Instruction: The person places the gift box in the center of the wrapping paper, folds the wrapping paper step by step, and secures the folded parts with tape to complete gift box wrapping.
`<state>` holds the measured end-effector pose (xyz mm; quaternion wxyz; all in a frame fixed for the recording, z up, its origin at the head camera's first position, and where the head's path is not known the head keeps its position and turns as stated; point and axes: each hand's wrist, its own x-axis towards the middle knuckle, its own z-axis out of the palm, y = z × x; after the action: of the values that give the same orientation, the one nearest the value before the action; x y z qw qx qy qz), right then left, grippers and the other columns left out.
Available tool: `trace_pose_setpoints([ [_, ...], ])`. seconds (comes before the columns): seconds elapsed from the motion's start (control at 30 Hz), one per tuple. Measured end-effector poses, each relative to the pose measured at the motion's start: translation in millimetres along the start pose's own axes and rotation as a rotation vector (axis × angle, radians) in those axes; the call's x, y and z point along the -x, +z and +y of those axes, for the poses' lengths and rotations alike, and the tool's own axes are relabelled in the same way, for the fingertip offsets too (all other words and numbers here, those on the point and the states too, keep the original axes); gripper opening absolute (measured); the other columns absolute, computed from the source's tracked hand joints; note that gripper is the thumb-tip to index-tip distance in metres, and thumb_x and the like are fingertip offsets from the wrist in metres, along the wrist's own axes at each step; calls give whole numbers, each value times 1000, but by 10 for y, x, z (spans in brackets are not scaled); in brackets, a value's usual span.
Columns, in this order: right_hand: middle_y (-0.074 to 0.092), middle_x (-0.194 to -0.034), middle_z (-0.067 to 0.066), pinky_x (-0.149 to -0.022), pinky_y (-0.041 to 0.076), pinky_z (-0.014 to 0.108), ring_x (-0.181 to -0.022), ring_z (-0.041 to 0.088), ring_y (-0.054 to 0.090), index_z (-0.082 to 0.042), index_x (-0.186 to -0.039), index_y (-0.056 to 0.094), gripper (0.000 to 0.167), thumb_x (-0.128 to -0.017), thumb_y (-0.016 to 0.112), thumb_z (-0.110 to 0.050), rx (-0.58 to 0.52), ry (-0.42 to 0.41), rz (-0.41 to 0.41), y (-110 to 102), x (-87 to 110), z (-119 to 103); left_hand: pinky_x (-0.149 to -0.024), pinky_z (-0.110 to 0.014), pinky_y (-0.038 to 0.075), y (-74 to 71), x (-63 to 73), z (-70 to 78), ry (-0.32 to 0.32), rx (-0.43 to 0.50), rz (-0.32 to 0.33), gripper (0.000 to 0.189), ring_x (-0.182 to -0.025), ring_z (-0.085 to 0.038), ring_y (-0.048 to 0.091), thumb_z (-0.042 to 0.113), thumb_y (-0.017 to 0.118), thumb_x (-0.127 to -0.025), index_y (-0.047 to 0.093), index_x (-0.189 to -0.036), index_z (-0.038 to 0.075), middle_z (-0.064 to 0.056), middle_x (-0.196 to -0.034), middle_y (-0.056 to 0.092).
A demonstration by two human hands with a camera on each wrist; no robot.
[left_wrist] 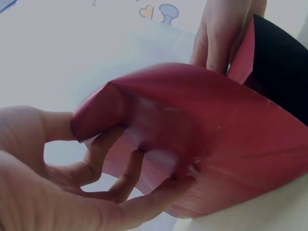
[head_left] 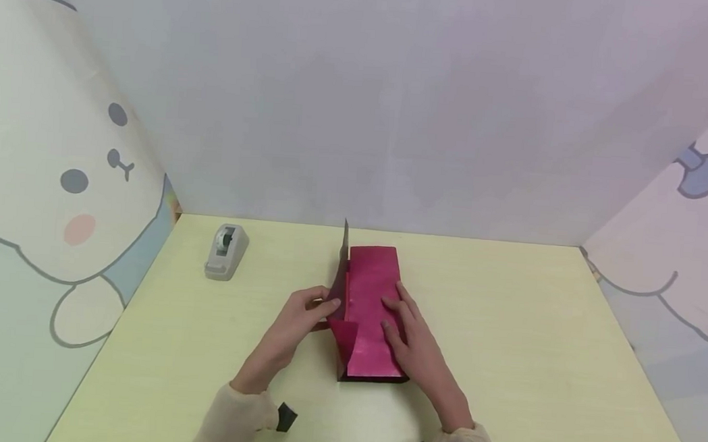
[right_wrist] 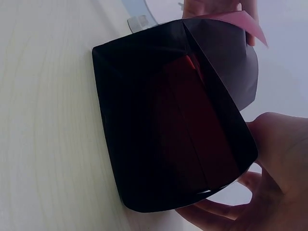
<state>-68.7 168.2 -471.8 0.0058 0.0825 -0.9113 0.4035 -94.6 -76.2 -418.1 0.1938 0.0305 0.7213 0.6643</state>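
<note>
From the head view, I see a pink paper wrap [head_left: 377, 283] lying lengthwise near the middle of the pale surface [head_left: 506, 325], with a grey tape dispenser [head_left: 225, 252] well apart on the left. The left hand [head_left: 299, 319] pinches the paper at the wrap's left side, where a dark-faced raised flap [head_left: 340, 267] stands nearly upright; the right hand [head_left: 416, 336] lies over the right part with relaxed, spread fingers, touching the top. In the left wrist view, the thumb and curled fingers grip a fold of the glossy red-pink sheet, and it buckles softly around the fingertips, so I'd judge it light, thin and easily creased, perhaps a little slippery. The right wrist view looks into the wrap's dark mouth [right_wrist: 130, 96], whose thin walls bow outward; a reddish block [right_wrist: 197, 125] sits deeper inside, though the shadow hides what it is. That hand rests along the outside, its fingers bent over the edge. To my eye the unsupported rim would crush under a squeeze, so the better hold is a flat palm over the firmer middle and a light pinch on the loose edge
</note>
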Motion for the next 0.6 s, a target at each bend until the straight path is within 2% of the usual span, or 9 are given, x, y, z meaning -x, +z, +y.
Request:
trace_pose_setpoints([
  [0.13,24,-174,4,-123,34,58,-159,34,30,-15,-149,55,39,-110,51,-16,-54,6,-21,-25,-16,12,-106,-50,55,33,-13,-4,-6,-8,5,30,-119,-25,65,25,56,-108,68,-119,0,-15,-128,67],
  [0.27,22,-175,2,-124,32,58,-161,34,24,-15,-150,54,40,-111,46,-12,-119,27,-62,-77,-23,18,-109,-56,51,62,-8,-1,10,-19,-2,41,-132,-29,59,39,49,-110,70,-122,6,-10,-136,66],
  [0.4,23,-175,4,-122,35,58,-161,35,24,-13,-149,55,41,-110,45,-6,-139,23,-78,-114,-24,30,-110,-58,50,98,-6,-15,40,-79,18,38,-135,-31,57,37,47,-111,70,-127,10,-9,-140,65],
  [0.5,26,-174,6,-120,39,56,-158,35,32,-10,-146,55,39,-108,47,-3,-105,-3,-63,-124,-26,35,-112,-56,49,136,-17,-43,55,-183,42,31,-138,-31,56,30,49,-111,69,-129,15,-7,-141,65],
  [0.6,30,-172,7,-107,53,50,-142,36,54,-8,-149,50,42,-107,51,-4,-86,-12,-42,-114,-33,41,-112,-52,49,176,-44,-86,81,-308,52,28,-139,-30,56,22,49,-111,69,-130,17,-6,-141,65],
])
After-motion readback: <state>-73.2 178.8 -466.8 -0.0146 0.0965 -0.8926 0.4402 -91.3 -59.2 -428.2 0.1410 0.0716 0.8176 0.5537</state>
